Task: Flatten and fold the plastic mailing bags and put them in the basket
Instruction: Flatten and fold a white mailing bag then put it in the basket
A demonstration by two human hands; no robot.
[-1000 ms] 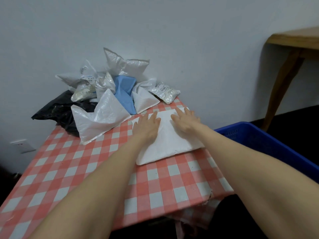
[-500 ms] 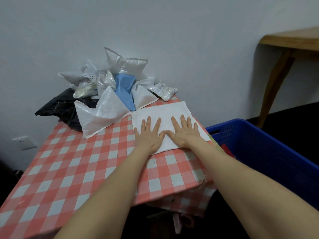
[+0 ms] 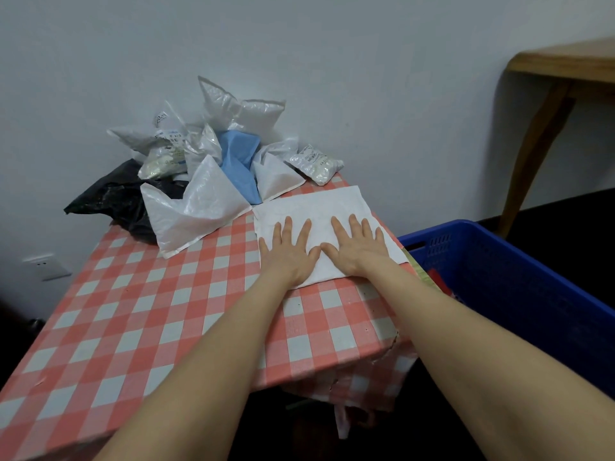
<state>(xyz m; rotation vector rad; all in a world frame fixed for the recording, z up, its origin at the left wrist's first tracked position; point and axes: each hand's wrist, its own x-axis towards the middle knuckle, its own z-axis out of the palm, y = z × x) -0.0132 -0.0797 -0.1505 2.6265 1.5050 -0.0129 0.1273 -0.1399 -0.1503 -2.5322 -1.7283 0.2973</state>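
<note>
Here, left grip [image 3: 289,257]: released; palm down, fingers [image 3: 288,224] straight and spread, pressing flat on the white mailing bag [image 3: 316,202].
Right grip [image 3: 357,249]: released; palm down, fingers straight and spread, pressing the same bag just beside the left grip. The two thumbs lie close together; whether they touch cannot be told.
White mailing bag: lies flat on the bench [image 3: 166,311] toward its far right side, under both grips. Its right edge reaches the bench edge next to the basket [image 3: 442,227].
Bench: covered with a red-and-white checked cloth, which hangs over the near right corner.
Pile of bags [image 3: 213,144]: at the far end of the bench against the wall, just beyond the flat bag; the bags are crumpled and puffed.
Pile contents: a large white bag [image 3: 196,211] at the front, a blue bag [image 3: 238,161] in the middle, a black bag [image 3: 113,201] on the left, a small printed packet [image 3: 316,164] on the right, and more white bags behind.
Basket: blue plastic, beside the bench on the right and lower than the bench top; something red [image 3: 439,277] shows inside, near the bench.
Surroundings: a wooden table [image 3: 565,61] at the upper right by the pale wall; a wall socket [image 3: 46,266] low on the left.
</note>
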